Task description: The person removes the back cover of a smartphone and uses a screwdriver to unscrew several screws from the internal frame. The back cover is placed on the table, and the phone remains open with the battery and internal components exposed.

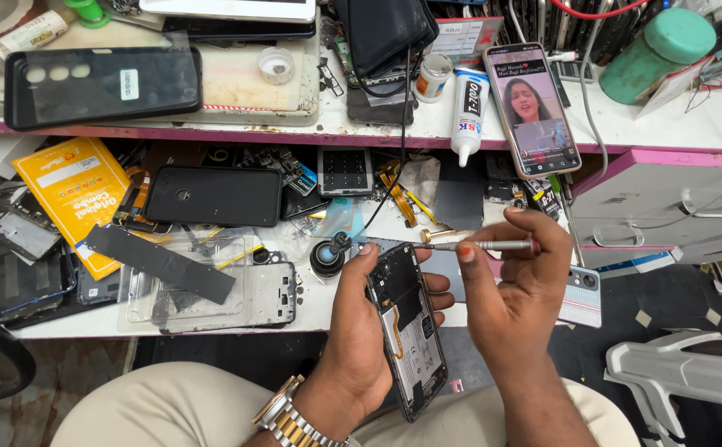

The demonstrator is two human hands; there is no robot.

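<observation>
The left hand (361, 331) grips an opened phone (406, 327) upright over the lap, at the bench (328, 310) edge. The right hand (514, 290) pinches a thin screwdriver (477, 246) lying sideways above the phone; a slip could scratch its board or drop a screw.

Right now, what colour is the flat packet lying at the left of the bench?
The flat packet is yellow with some white print, seen best in the head view.

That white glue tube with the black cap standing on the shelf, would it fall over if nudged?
Probably yes: the white glue tube is tall and narrow and stands on its small black cap, so it looks apt to tip. Its round body would likely roll afterwards. It seems light and slightly squashy, being a soft tube.
</observation>
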